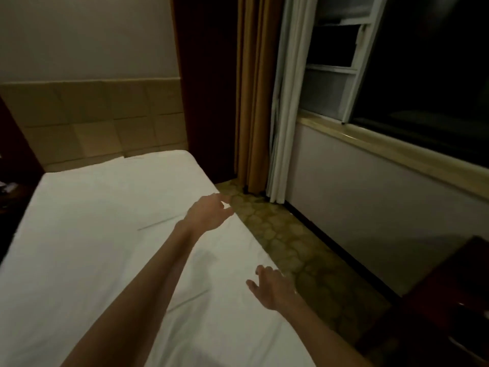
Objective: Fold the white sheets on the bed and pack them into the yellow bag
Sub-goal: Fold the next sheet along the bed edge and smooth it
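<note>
White sheets (100, 234) are seen spread flat over the bed, filling the frame from 6 to 10 o'clock; the left hand (209, 211) is held above the sheet's right edge near centre, fingers loosely spread, nothing gripped; the right hand (272, 287) is held at 5 o'clock over the same edge, fingers relaxed and apart; patterned floor (291, 247) is seen alongside.

In dim light, a tan padded headboard (92, 120) stands at ten o'clock, ochre curtains (251, 102) at twelve, a dark window (423, 62) at two, patterned flooring (285, 234) at centre.
</note>
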A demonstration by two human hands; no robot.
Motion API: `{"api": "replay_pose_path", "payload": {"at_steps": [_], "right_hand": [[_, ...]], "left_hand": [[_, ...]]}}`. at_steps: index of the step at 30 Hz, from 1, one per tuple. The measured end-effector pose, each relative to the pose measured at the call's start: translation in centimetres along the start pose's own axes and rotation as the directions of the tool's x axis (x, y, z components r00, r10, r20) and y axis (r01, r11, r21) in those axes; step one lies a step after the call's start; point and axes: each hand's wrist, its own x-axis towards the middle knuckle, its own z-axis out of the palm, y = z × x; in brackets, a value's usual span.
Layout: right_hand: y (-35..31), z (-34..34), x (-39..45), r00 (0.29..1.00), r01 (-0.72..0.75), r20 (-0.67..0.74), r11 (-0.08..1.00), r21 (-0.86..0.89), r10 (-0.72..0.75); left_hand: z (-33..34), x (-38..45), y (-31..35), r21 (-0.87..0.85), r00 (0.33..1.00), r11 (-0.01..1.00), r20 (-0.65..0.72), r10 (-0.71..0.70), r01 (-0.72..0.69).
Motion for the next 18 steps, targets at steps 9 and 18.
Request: {"api": "replay_pose_path", "payload": {"at_steps": [9,18], "right_hand": [[15.1,-13.6,2.7,0.979,-0.048,-0.182,0.97,0.237,0.092],[19.8,-18.4,6.4,0.923,-0.12,-0.343,0.976,0.181,0.177]], "left_hand": [[16.0,5.0,9.3,0.044,0.938,0.997,0.343,0.042,-0.061],[20.4,11.4,13.1,0.114,0.894,0.974,0.43,0.128,-0.194]]}}
